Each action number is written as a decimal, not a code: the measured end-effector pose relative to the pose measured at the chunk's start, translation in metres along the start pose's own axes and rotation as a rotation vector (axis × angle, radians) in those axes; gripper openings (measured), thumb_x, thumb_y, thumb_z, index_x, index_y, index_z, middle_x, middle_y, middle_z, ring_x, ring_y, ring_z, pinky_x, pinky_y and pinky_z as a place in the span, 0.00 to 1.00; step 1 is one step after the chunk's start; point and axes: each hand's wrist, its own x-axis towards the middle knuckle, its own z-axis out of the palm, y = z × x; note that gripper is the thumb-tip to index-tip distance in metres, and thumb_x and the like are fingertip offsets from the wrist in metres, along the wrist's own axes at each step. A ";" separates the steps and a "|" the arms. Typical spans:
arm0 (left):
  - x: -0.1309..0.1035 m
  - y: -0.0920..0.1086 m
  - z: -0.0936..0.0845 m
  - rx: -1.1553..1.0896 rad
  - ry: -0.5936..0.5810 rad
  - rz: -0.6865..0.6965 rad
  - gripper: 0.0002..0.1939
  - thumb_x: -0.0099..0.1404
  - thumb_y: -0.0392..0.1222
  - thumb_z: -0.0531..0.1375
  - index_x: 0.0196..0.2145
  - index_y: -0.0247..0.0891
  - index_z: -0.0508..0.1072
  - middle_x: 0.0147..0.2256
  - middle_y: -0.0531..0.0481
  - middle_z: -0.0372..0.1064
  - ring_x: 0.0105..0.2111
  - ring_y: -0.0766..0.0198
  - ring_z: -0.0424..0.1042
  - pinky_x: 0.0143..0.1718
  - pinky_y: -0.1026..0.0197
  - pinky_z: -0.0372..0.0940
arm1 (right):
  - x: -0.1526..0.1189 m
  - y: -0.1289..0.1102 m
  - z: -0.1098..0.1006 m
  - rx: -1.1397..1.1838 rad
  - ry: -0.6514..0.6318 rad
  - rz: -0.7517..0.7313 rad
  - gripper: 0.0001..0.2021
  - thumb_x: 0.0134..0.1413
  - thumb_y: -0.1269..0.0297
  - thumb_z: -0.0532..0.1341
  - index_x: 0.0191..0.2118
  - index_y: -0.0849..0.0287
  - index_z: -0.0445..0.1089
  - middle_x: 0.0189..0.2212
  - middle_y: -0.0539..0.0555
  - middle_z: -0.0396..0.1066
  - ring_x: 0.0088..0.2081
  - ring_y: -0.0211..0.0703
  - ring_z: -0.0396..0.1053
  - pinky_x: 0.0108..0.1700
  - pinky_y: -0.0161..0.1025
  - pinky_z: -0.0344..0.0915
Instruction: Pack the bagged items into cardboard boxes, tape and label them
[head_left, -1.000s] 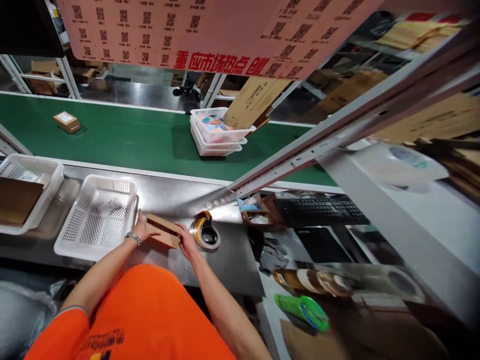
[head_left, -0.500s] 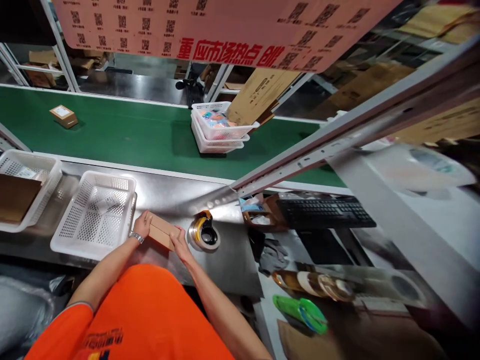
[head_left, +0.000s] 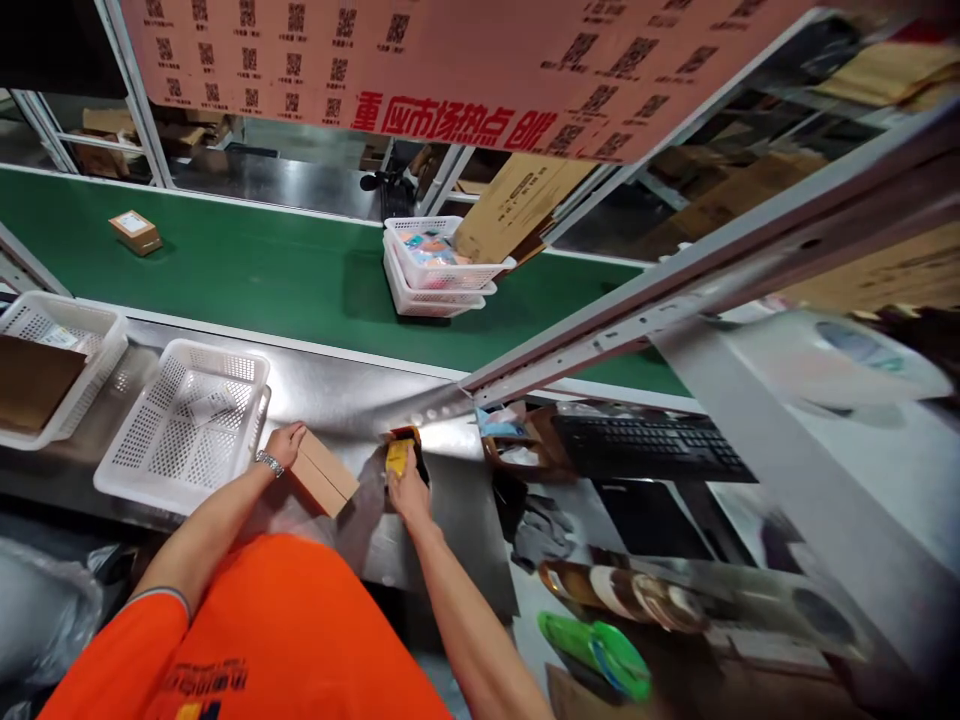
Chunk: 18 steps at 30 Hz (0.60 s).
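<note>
A closed cardboard box (head_left: pixel 324 475) rests tilted above the steel bench, and my left hand (head_left: pixel 285 445) is closed on its left end. A watch with a metal band circles that wrist. To the right, my right hand (head_left: pixel 409 488) wraps round a yellow and black tape dispenser (head_left: pixel 400 456), hiding most of its roll. Left of the box stands a white plastic basket (head_left: pixel 259 420) with a small clear packet (head_left: pixel 212 405) lying in it.
A second white basket (head_left: pixel 105 345) with a brown box stands at the far left. Beyond the bench runs a green conveyor belt (head_left: pixel 270 260) carrying stacked baskets (head_left: pixel 442 280) and a small labelled box (head_left: pixel 135 232). A metal post (head_left: pixel 570 345), keyboard (head_left: pixel 652 445) and green cup (head_left: pixel 596 650) are at right.
My right hand has let go of the box, moved right and taken hold of the tape dispenser. The left hand still holds the box.
</note>
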 end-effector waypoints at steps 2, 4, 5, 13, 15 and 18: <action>0.001 0.003 0.006 -0.009 -0.039 0.021 0.21 0.80 0.50 0.55 0.52 0.43 0.87 0.53 0.43 0.87 0.55 0.51 0.83 0.62 0.55 0.73 | -0.011 -0.005 -0.016 0.316 0.003 -0.004 0.44 0.63 0.42 0.63 0.78 0.61 0.63 0.49 0.63 0.85 0.42 0.56 0.84 0.47 0.49 0.80; -0.001 0.008 0.015 -0.018 -0.080 0.043 0.20 0.80 0.51 0.56 0.50 0.43 0.87 0.52 0.43 0.87 0.54 0.51 0.83 0.62 0.54 0.73 | -0.033 -0.014 -0.025 0.719 0.006 0.015 0.45 0.58 0.36 0.66 0.74 0.60 0.69 0.42 0.58 0.85 0.33 0.52 0.81 0.37 0.47 0.80; -0.002 0.011 0.020 -0.021 -0.098 0.056 0.20 0.79 0.52 0.56 0.50 0.42 0.87 0.51 0.43 0.87 0.53 0.50 0.83 0.61 0.54 0.73 | -0.047 -0.020 -0.025 0.870 0.004 0.032 0.45 0.56 0.35 0.67 0.71 0.60 0.71 0.38 0.57 0.84 0.30 0.51 0.80 0.34 0.46 0.79; -0.012 0.033 0.041 -0.085 -0.195 0.077 0.20 0.77 0.52 0.57 0.36 0.39 0.83 0.34 0.47 0.84 0.39 0.54 0.80 0.48 0.58 0.72 | -0.111 -0.054 0.021 0.942 -0.028 0.033 0.38 0.56 0.26 0.66 0.54 0.57 0.81 0.19 0.48 0.73 0.16 0.43 0.67 0.20 0.39 0.66; -0.010 0.037 0.039 -0.093 -0.187 0.058 0.21 0.76 0.54 0.58 0.32 0.40 0.81 0.33 0.48 0.82 0.40 0.54 0.80 0.48 0.58 0.71 | -0.113 -0.051 0.024 0.937 -0.011 0.011 0.37 0.59 0.27 0.64 0.54 0.57 0.81 0.19 0.48 0.73 0.16 0.43 0.67 0.20 0.39 0.67; -0.003 0.040 0.031 -0.106 -0.146 -0.022 0.23 0.75 0.58 0.58 0.29 0.41 0.77 0.32 0.48 0.80 0.42 0.51 0.79 0.48 0.57 0.72 | -0.116 -0.044 0.023 0.925 0.028 -0.025 0.37 0.61 0.28 0.62 0.54 0.59 0.81 0.21 0.49 0.75 0.18 0.43 0.69 0.21 0.39 0.68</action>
